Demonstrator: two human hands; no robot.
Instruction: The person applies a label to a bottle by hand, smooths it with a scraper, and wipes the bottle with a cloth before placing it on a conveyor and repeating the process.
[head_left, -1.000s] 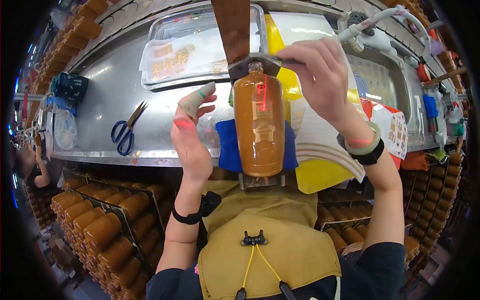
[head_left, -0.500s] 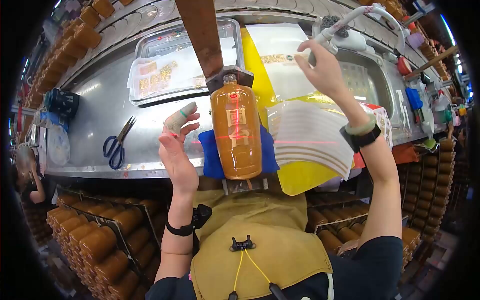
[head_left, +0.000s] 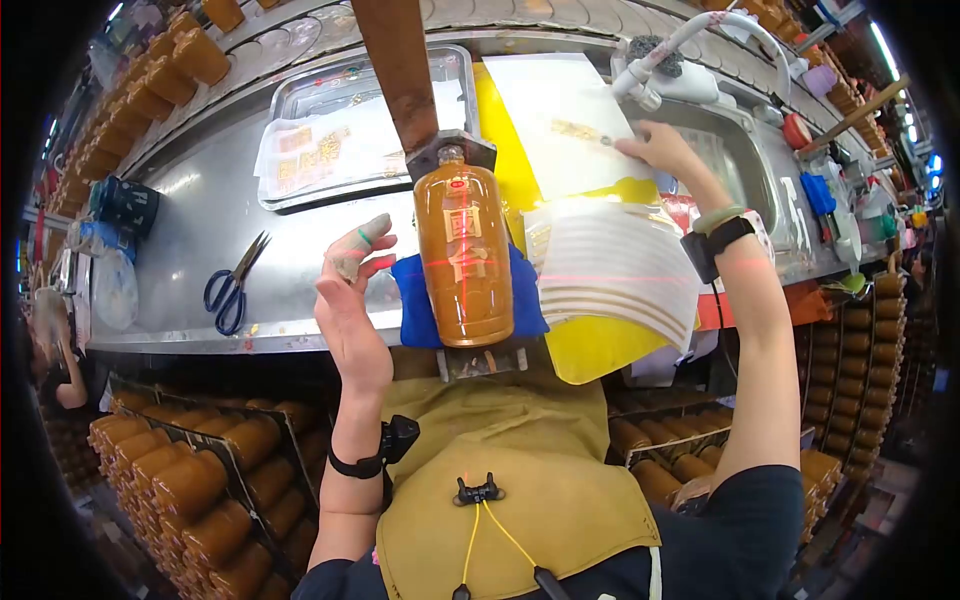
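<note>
An amber bottle (head_left: pixel 463 260) with gold characters lies in a jig at the bench's front edge, on a blue cloth (head_left: pixel 415 300), its neck held under a brown arm (head_left: pixel 400 70). A red laser cross falls on it. My left hand (head_left: pixel 350 300) is raised just left of the bottle, fingers apart and empty, with a cot on one fingertip. My right hand (head_left: pixel 665 150) reaches far right, its fingertips resting on a white backing sheet (head_left: pixel 560 110) beside a gold label.
A stack of white sheets (head_left: pixel 615 265) on yellow paper lies right of the bottle. A steel tray (head_left: pixel 300 95) with gold labels sits at the back left, with scissors (head_left: pixel 232 285) further left. A sink (head_left: pixel 745 165) and tap are at right. Crates of amber bottles (head_left: pixel 200 480) stand below.
My right hand left the bottle's neck, swung right past the tap and came down onto the white sheet. My left hand stayed raised beside the bottle.
</note>
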